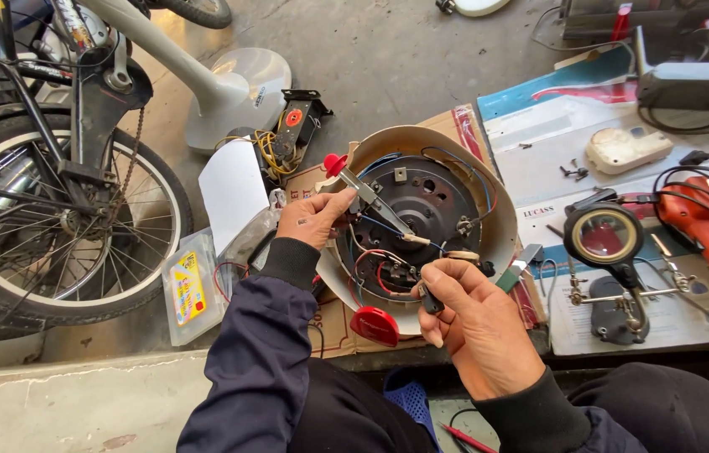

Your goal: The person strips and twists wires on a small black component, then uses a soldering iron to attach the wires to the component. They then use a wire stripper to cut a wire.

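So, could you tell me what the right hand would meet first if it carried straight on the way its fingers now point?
Probably the cluster of red and white wires inside the round appliance base; the right hand points up-left toward it, holding a small dark tool. Depth is unclear.

cooker base (422,210) | upturned, wiring exposed | pliers (371,197) | across it

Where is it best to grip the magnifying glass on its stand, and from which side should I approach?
Probably grip the magnifying glass stand by its dark upright stem just below the round lens, coming from above on the near side. The lens rim tilts, and clips stick out sideways.
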